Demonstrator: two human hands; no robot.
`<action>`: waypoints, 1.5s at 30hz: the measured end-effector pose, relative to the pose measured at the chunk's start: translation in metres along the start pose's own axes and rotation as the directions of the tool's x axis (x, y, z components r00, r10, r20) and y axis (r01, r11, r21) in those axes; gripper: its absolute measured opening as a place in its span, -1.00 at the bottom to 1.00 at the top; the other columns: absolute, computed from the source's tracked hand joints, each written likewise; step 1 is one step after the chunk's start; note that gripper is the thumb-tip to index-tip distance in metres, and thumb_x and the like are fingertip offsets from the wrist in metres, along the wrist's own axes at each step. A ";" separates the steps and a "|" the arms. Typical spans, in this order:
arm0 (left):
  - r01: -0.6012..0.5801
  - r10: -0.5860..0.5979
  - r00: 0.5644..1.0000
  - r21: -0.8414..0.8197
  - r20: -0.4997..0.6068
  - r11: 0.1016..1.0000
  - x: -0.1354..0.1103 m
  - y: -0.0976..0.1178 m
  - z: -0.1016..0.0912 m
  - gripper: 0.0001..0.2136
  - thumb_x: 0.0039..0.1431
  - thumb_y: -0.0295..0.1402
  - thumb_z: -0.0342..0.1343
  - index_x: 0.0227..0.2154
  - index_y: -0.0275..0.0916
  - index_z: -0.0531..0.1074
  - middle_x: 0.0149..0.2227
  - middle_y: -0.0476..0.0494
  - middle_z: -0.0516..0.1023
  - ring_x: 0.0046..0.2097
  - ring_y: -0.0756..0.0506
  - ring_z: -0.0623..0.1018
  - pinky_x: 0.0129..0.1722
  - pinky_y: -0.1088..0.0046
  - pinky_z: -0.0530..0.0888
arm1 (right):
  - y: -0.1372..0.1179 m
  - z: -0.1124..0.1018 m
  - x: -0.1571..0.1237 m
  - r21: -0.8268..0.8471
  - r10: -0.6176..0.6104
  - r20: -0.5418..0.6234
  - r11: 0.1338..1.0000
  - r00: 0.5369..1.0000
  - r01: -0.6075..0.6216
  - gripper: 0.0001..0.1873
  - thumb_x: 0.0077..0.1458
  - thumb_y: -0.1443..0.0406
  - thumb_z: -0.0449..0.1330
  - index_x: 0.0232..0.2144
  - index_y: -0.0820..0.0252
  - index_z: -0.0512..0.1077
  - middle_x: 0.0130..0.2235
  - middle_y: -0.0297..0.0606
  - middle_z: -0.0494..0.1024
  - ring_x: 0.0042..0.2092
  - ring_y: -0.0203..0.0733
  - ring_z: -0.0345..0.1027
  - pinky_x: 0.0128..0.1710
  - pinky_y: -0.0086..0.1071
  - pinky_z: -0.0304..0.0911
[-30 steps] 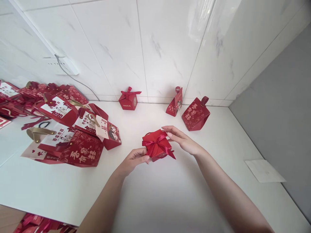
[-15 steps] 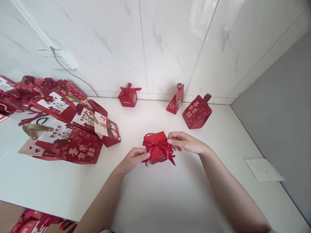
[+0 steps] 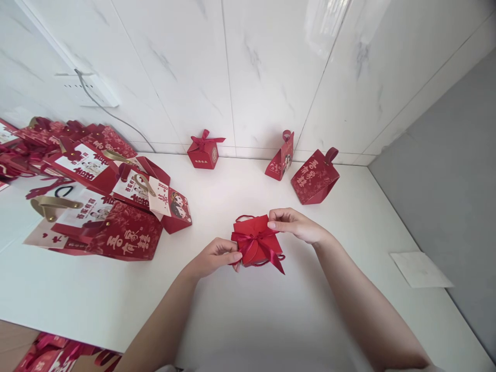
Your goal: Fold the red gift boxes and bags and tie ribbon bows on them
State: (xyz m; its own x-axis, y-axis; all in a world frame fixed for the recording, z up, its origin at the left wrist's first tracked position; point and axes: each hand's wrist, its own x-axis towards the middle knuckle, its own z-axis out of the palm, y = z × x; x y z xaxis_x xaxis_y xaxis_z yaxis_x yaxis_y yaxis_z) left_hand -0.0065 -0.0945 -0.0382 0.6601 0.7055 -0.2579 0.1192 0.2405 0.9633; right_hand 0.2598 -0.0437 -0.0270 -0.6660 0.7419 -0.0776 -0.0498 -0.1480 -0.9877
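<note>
L hand (image 3: 217, 256) clamped on ribbon-tied gift box (image 3: 250, 226), left side; R hand (image 3: 293, 226) prob. pinching its far-right corner to steady it.

The red box (image 3: 252, 225) partly hides the fingers of the left hand (image 3: 212, 257) and its own underside. The left edge cuts off a far heap of red packages (image 3: 29, 150); near left, the bottom edge crops a carton (image 3: 14, 343). Print on the far ribbon-tied box (image 3: 202, 157) is too small to read.
</note>
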 end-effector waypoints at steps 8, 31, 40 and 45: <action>0.030 -0.030 1.000 0.001 0.005 1.000 0.000 -0.003 -0.002 -0.74 0.18 -0.25 0.12 -0.51 -0.33 0.50 -0.48 -0.10 0.51 -0.41 0.03 0.43 -0.36 0.53 0.36 | 0.007 -0.002 0.002 -0.009 0.035 -0.009 0.999 0.999 -0.035 -0.64 0.12 0.10 0.21 -0.52 0.22 0.24 -0.51 -0.44 0.16 -0.44 -0.35 -0.02 -0.41 -0.40 -0.11; -0.022 0.022 1.000 0.003 0.019 1.000 0.003 0.001 0.000 -0.72 0.17 -0.20 0.11 -0.48 -0.32 0.54 -0.39 -0.20 0.58 -0.28 -0.11 0.53 -0.19 0.36 0.41 | -0.003 -0.003 -0.003 -0.070 0.027 0.064 0.997 0.998 -0.022 -0.67 0.12 0.07 0.19 -0.42 0.24 0.44 -0.45 -0.34 0.34 -0.42 -0.32 0.14 -0.40 -0.40 0.04; -0.126 0.131 0.976 0.041 -0.171 0.991 0.005 -0.006 -0.003 -0.62 0.18 -0.09 0.04 -0.53 -0.33 0.41 -0.50 -0.09 0.42 -0.41 -0.01 0.38 -0.32 0.44 0.32 | -0.003 -0.001 -0.001 -0.062 -0.012 0.002 0.998 1.000 0.012 -0.59 0.12 0.07 0.19 -0.59 0.24 0.33 -0.54 -0.42 0.23 -0.47 -0.37 0.04 -0.41 -0.41 0.01; -0.071 0.169 0.891 0.238 -0.421 0.969 0.010 0.000 0.007 -0.71 0.15 -0.14 0.10 -0.48 -0.28 0.34 -0.46 -0.01 0.36 -0.38 0.01 0.33 -0.32 0.49 0.28 | 0.000 0.005 0.003 -0.054 -0.037 -0.099 0.998 0.994 0.032 -0.55 0.11 0.03 0.19 -0.61 0.24 0.30 -0.55 -0.42 0.22 -0.48 -0.37 0.02 -0.40 -0.41 0.00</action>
State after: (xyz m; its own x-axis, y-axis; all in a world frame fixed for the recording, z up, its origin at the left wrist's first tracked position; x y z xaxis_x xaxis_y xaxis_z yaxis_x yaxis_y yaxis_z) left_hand 0.0057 -0.0921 -0.0401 0.2958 0.9502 -0.0984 0.2452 0.0240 0.9692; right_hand 0.2544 -0.0450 -0.0268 -0.5871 0.8077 -0.0541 -0.0304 -0.0887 -0.9956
